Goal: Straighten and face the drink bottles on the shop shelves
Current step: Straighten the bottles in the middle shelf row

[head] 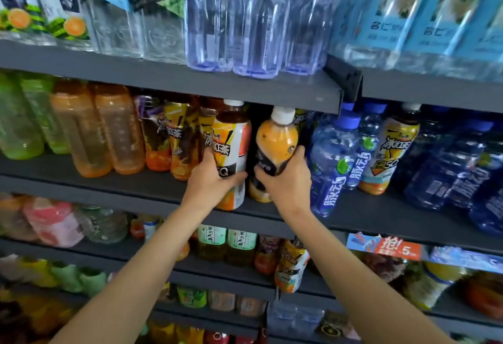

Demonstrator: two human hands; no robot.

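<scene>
You've got both hands up on the middle shelf (163,188), each wrapped around its own bottle. Your left hand (211,179) grips the iced tea bottle (231,153), standing near the shelf's front edge, label out. Your right hand (285,180) grips the orange juice bottle (275,144) just beside it, tilted slightly, next to the blue bottles (334,164).

1. Dark grey shelves (168,82), stacked in tiers.
2. Top tier: soda bottles (147,8) at 11 o'clock, clear water bottles (245,16) at 12, blue-labelled bottles (424,14) at 1.
3. Middle tier: green bottles (24,120) and orange bottles (98,128) at 9 o'clock, iced-tea bottles (174,136) near centre, blue-capped bottles (337,158) at 3.
4. Lower tiers: pink bottles (51,221) at 8 o'clock, green-tea bottles (226,245) at 6, price tag (394,248) at 4.
</scene>
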